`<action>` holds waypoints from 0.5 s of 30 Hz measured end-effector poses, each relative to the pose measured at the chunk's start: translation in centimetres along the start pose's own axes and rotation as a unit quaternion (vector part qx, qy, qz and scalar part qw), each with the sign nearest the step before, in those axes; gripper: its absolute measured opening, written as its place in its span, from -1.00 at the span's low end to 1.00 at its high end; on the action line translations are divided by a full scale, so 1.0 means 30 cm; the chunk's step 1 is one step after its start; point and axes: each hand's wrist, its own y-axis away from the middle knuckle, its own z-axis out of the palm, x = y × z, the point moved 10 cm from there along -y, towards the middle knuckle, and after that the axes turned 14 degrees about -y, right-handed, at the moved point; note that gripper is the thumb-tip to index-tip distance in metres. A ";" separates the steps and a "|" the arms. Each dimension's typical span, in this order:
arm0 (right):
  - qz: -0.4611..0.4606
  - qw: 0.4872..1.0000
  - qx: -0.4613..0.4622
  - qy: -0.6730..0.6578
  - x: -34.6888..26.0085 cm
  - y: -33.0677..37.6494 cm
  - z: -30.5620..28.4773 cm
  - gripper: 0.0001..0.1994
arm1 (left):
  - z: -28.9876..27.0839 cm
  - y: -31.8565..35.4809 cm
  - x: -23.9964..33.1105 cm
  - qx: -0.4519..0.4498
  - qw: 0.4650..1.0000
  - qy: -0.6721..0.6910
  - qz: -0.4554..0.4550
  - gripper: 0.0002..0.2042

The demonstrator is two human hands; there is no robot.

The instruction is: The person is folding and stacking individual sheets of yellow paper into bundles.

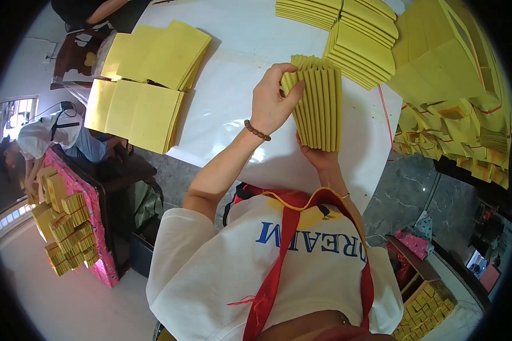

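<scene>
Matt yellow paper bundle (folded) on glossy white tabletop.

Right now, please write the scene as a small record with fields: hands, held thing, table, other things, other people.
left hand: left hand grips the top left edge of the fanned yellow paper stack; a bead bracelet is on its wrist
right hand: right hand supports the same stack from below, mostly hidden behind it
held thing: folded yellow sheets, fanned, standing on edge
table: white table
other things: flat yellow sheets at the table's left; stacked yellow bundles at the top; a heap of yellow paper at the right
other people: a co-worker at the left, at a pink table
</scene>
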 end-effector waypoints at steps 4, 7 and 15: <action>-0.010 1.000 0.022 0.009 0.004 0.007 -0.007 -0.54 | 0.001 -0.007 -0.014 -0.013 0.999 -0.021 -0.020 -0.72; 0.004 1.000 -0.011 0.015 0.010 -0.001 0.012 -0.54 | 0.001 -0.005 -0.018 -0.008 1.000 -0.004 -0.018 -0.71; 0.001 1.000 -0.006 0.026 0.015 -0.001 0.005 -0.55 | -0.014 -0.006 -0.014 0.001 0.999 -0.043 -0.024 -0.65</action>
